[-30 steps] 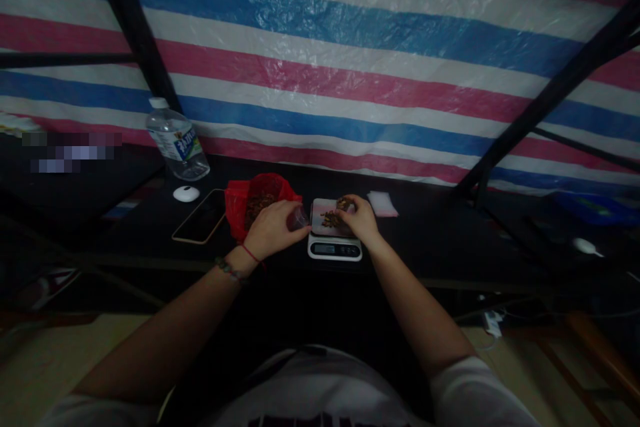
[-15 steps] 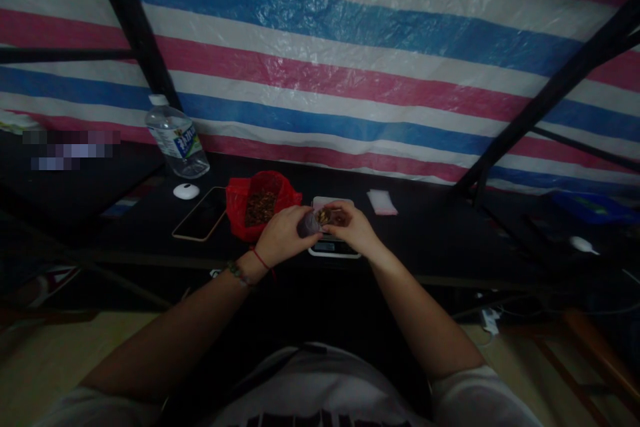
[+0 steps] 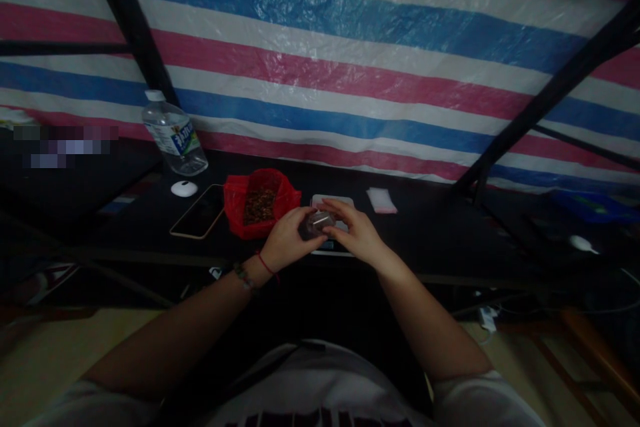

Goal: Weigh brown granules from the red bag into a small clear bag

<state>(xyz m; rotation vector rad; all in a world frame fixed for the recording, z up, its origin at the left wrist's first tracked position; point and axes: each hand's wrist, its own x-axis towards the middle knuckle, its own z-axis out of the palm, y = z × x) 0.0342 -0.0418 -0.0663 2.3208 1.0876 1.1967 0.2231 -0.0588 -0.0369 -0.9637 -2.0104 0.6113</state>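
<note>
On the table (image 3: 425,240) we see the scale (image 3: 332,203) in the middle, the bag (image 3: 260,203) just left of it, then the phone (image 3: 198,211), the mouse (image 3: 184,188) and, farther back, the bottle (image 3: 173,141). The packets (image 3: 381,200) lie right of the scale.

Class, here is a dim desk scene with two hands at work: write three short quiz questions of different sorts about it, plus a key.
1. True or false: both hands hold the small clear plastic bag.
2. What lies just left of the open red plastic bag? A) a dark smartphone B) a spoon
3. Which hand wears the red string?

Key: 1 true; 2 A; 3 the left hand, not the right hand.
</note>
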